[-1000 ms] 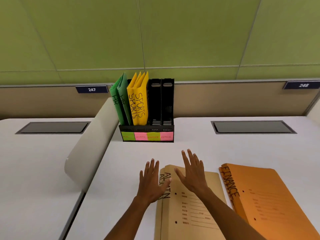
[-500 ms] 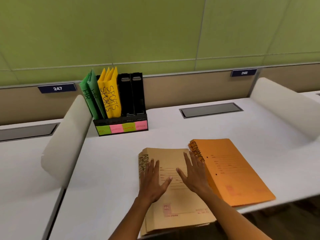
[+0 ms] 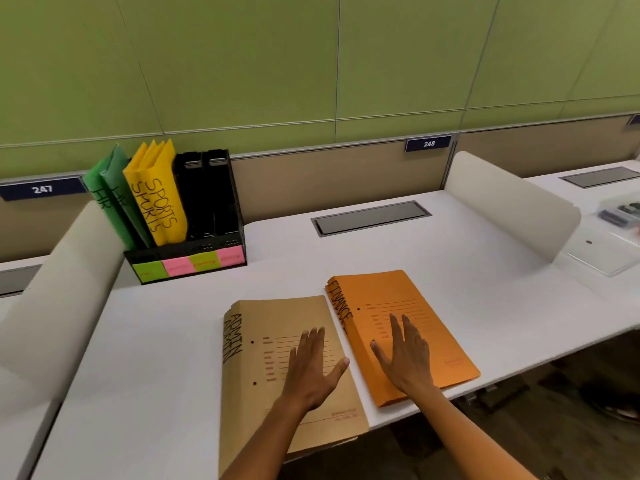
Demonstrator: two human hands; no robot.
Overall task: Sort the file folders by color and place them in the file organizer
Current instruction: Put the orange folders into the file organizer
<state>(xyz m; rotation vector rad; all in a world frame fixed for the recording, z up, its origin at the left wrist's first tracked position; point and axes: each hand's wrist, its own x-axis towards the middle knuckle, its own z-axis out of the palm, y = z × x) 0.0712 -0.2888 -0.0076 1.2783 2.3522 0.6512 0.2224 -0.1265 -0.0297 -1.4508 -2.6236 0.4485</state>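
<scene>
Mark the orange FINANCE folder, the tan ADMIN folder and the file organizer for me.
orange FINANCE folder [image 3: 429, 306], head view, bare upper cover.
tan ADMIN folder [image 3: 277, 317], head view, bare upper cover.
file organizer [image 3: 204, 199], head view, empty black compartment wall.

Matt paper tan folder [image 3: 277, 327], matt orange card folder [image 3: 415, 299]; black plastic organizer [image 3: 207, 202], smooth white desk [image 3: 156, 341]

The writing on the green and pink sticky labels [image 3: 188, 264] along the front of the black file organizer [image 3: 202, 216] is too blurred to read. The small dark items [image 3: 620, 213] on the far right surface are cut by the picture's edge and cannot be identified, and both forearms run out of the near edge.
</scene>
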